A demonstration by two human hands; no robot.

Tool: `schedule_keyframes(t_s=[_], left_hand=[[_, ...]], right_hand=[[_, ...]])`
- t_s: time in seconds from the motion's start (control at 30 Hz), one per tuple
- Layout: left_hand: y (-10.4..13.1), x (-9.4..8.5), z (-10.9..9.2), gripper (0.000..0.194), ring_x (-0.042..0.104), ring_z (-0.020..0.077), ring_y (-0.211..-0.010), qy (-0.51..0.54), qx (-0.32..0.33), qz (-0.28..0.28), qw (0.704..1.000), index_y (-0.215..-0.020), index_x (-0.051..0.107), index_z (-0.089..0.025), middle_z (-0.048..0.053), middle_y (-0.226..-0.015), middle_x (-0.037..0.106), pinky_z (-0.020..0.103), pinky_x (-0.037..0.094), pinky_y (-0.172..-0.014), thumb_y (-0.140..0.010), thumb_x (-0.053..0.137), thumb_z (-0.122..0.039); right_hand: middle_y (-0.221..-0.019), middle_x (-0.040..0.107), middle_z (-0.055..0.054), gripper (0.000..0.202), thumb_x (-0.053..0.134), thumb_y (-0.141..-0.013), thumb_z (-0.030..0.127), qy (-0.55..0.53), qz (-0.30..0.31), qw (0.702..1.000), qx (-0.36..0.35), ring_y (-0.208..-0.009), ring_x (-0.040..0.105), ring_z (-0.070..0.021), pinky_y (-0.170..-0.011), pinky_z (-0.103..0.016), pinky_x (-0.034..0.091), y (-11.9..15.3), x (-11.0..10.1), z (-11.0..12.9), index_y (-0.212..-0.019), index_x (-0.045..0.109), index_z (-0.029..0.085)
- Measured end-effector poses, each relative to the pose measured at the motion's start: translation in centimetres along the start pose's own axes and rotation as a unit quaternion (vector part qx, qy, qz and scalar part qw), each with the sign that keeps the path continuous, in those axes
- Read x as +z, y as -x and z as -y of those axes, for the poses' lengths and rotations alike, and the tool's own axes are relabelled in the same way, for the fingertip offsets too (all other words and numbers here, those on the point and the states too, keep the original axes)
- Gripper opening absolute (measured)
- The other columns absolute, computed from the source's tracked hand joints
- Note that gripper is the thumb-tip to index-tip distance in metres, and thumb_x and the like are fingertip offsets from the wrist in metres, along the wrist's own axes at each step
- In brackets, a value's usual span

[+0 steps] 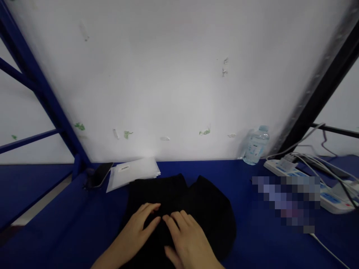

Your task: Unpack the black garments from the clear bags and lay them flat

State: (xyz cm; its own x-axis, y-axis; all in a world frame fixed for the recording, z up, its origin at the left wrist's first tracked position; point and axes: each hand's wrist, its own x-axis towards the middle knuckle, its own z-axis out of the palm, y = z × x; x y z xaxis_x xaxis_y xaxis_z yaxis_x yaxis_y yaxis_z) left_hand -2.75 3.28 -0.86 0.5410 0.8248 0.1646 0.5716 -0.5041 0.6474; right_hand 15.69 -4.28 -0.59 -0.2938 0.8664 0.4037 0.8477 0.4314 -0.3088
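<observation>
Pressing down flat, the left hand (137, 229) and the right hand (186, 239) lie side by side on a black cloth (179, 213), fingers spread a little and holding nothing. The cloth sits on the blue table (252, 239), near white paper packets (133, 172), a phone (101, 173) and a water bottle (255, 146).

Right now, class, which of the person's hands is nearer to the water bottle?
Right. The right hand lies on the black cloth, below-left of the bottle; the left hand lies further left on the same cloth.
</observation>
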Motion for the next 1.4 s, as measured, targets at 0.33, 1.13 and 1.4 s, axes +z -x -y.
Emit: schedule_keyframes(t_s=[0.33, 1.13, 1.4], left_hand=[[-0.8, -0.6, -2.0, 0.039, 0.059, 0.028, -0.111, 0.026, -0.092, 0.101, 0.99, -0.113, 0.061, -0.022, 0.008, -0.113, 0.065, 0.043, 0.045, -0.098, -0.087, 0.057, -0.051], [-1.6, -1.8, -4.0, 0.024, 0.064, 0.0285, -0.1, 0.098, -0.076, 0.151, 0.981, -0.09, 0.074, -0.024, 0.002, -0.096, 0.073, 0.038, 0.045, -0.093, -0.082, 0.058, -0.041], [-1.5, -5.4, -1.1, 0.027, 0.068, 0.0275, -0.091, 0.222, -0.148, 0.073, 0.961, -0.093, 0.065, -0.023, 0.0, -0.091, 0.072, 0.034, 0.053, -0.079, -0.079, 0.065, -0.046]], right_hand=[[-0.1, 0.069, -0.002, 0.018, 0.052, -0.091, 0.036, -0.283, -0.168, 0.918, 0.219, -0.087, 0.067, -0.0167, -0.075, -0.026, 0.052, 0.4, -4.4, -3.9, -0.105, 0.059, 0.025], [-0.087, 0.068, -0.003, 0.018, 0.05, -0.089, 0.03, -0.136, -0.102, 0.961, 0.216, -0.082, 0.064, -0.0208, -0.074, -0.031, 0.049, 1.8, -5.7, -8.7, -0.095, 0.065, 0.022], [-0.083, 0.071, -0.004, 0.035, 0.051, -0.082, 0.052, -0.242, -0.164, 0.897, 0.331, -0.084, 0.066, -0.0239, -0.069, -0.029, 0.048, 3.1, -8.1, -14.1, -0.084, 0.064, 0.02]])
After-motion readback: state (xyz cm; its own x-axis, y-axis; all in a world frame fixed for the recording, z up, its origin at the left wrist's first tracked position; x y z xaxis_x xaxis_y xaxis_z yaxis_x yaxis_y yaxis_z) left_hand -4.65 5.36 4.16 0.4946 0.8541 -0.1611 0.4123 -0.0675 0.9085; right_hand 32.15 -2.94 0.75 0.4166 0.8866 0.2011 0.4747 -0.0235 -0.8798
